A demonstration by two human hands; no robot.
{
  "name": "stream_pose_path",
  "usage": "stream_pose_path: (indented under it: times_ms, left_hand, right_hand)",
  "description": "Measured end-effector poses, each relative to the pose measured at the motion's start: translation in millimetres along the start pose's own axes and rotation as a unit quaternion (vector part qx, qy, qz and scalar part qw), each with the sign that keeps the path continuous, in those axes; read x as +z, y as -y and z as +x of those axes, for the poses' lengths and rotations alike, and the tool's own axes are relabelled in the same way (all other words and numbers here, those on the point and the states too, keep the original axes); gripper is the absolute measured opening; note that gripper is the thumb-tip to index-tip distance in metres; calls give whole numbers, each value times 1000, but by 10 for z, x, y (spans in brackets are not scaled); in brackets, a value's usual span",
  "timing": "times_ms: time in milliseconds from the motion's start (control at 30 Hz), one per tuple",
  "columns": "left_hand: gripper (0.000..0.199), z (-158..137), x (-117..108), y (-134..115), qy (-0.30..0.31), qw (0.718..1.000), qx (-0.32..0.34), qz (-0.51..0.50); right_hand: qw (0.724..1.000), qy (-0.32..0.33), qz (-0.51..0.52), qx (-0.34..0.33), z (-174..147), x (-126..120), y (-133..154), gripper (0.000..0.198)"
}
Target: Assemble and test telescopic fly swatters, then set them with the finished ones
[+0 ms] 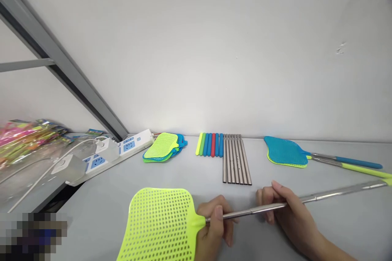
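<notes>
A yellow-green fly swatter (pixel 162 220) with a perforated square head and an extended telescopic metal rod lies across the front. My left hand (pixel 214 224) pinches the rod just beside the head's neck. Farther along, my right hand (pixel 289 216) has its thumb and fingers around the middle of the same rod. The rod's far end slopes up to the right, where a yellow-green piece runs out of view. Behind my hands lie a row of bare metal rods (pixel 235 161) and a row of coloured handle grips (pixel 209 144) in yellow, green, blue and red.
Loose swatter heads (pixel 161 147) are stacked at the back left. On the right lie a blue swatter (pixel 283 151) and a yellow-green one beneath it. A white power strip (pixel 134 144) with plugged-in adapters sits left, near plastic-wrapped packages (pixel 30 138). A wall rises behind the table.
</notes>
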State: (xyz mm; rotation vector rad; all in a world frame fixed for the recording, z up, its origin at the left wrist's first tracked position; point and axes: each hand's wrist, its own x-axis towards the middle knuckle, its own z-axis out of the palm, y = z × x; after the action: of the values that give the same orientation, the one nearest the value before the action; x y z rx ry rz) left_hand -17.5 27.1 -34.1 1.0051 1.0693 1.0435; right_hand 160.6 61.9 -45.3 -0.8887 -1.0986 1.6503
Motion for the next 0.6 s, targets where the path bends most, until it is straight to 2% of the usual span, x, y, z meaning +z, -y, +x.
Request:
stream_pose_path:
  times_ms: [100, 200, 600]
  left_hand:
    - [49, 27, 20, 37, 38, 998, 20, 51]
    - [49, 31, 15, 21, 98, 993, 4, 69]
    - [50, 121, 6, 44, 214, 975, -63, 13]
  right_hand:
    - [999, 14, 43, 9, -33, 24, -23, 55]
    - [998, 3, 68, 4, -45, 12, -29, 53]
    - [996, 37, 82, 22, -54, 13, -82, 54]
